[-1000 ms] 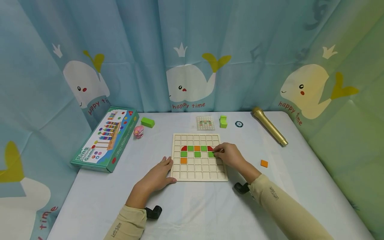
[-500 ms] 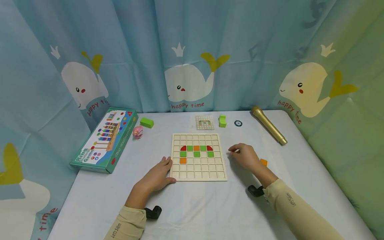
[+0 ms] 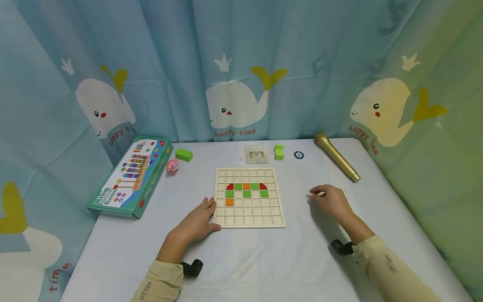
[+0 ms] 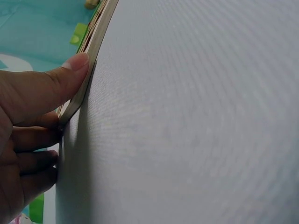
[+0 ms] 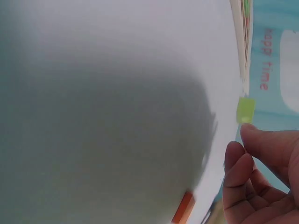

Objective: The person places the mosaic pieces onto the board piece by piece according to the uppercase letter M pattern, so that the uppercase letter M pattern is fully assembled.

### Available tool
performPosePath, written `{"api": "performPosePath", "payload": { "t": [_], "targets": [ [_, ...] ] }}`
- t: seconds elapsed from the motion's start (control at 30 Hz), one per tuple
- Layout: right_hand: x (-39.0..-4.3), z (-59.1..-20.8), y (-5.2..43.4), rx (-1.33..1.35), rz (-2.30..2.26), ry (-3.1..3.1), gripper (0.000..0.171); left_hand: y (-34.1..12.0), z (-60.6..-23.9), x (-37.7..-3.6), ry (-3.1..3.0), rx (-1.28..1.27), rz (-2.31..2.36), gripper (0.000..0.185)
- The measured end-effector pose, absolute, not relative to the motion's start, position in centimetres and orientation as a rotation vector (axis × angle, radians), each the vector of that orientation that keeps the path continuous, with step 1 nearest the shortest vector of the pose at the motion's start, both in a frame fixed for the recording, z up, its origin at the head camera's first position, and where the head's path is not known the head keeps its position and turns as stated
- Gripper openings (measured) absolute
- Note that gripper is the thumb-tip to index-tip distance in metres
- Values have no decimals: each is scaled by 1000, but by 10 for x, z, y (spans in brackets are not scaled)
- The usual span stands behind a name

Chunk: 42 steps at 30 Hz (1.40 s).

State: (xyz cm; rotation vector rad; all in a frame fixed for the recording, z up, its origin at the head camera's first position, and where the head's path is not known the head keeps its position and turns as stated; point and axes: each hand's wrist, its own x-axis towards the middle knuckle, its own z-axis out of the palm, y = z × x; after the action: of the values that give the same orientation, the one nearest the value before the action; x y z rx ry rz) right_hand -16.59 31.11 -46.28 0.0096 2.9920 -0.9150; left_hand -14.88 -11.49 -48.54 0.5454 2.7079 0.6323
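In the head view a pale wooden grid board point(image 3: 249, 218) lies on the table. Red, green and orange tiles fill some of its squares: an upper row point(image 3: 246, 186), several below it, and an orange tile point(image 3: 229, 202) at the left. My left hand point(image 3: 196, 220) rests at the near left corner; its thumb point(image 4: 70, 77) touches the near edge and the fingers lie along the left side. Right of the board, my right hand point(image 3: 333, 202) hovers above the table, fingers loosely bent, holding nothing visible. A loose orange tile point(image 5: 183, 207) lies below it, hidden in the head view.
Behind the board are a pattern card point(image 3: 256, 154), a green block point(image 3: 279, 152) and a dark round disc point(image 3: 299, 155). A gold microphone point(image 3: 337, 157) lies at the right. A game box point(image 3: 132, 178), a green block point(image 3: 183, 154) and a pink toy point(image 3: 172, 167) stand left.
My right hand has left the green tile at the board's right side and moved right, over the loose orange tile. The left hand stays at the board's corner.
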Motion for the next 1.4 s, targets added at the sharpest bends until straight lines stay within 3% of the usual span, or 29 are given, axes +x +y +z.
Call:
{"api": "performPosePath", "payload": {
  "t": [0.87, 1.4],
  "targets": [
    [-137, -473, 364, 119, -851, 2989, 38, -115, -484, -147, 2712, 545, 639, 84],
    [-139, -478, 366, 99, -890, 2998, 28, -116, -485, -147, 2714, 570, 656, 83]
  ]
}}
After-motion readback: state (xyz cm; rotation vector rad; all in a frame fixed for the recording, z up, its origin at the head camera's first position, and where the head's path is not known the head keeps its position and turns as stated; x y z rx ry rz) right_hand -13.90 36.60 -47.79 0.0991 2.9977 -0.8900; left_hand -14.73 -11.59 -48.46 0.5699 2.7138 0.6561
